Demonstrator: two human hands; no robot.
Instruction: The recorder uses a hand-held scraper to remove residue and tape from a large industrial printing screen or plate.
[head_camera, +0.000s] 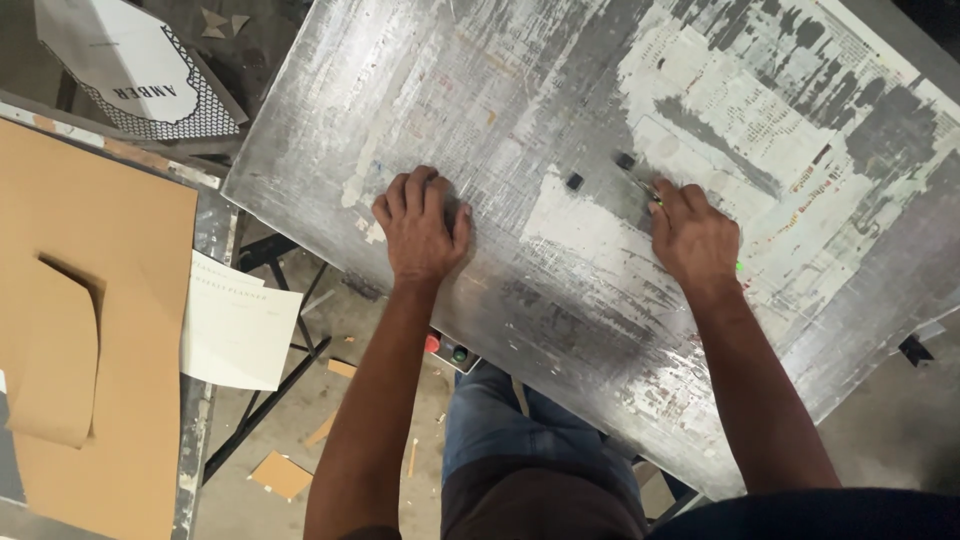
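A big worn metal plate (560, 120), streaked silver with scraps of stuck paper, fills the upper view. My left hand (420, 228) presses flat on it near its front edge, fingers close together, holding nothing. My right hand (692, 235) rests on the plate further right, closed around a thin tool (645, 188) with a green and yellow handle whose tip points up and left. Two small black blocks (574, 181) (625, 160) sit on the plate just beyond the tool's tip.
A stack of brown cardboard sheets (90, 300) lies on a table at the left, white printed paper (235, 330) hanging off its edge. A patterned white box (140, 70) sits top left. Red and green push buttons (445, 350) show under the plate. Cardboard scraps litter the floor.
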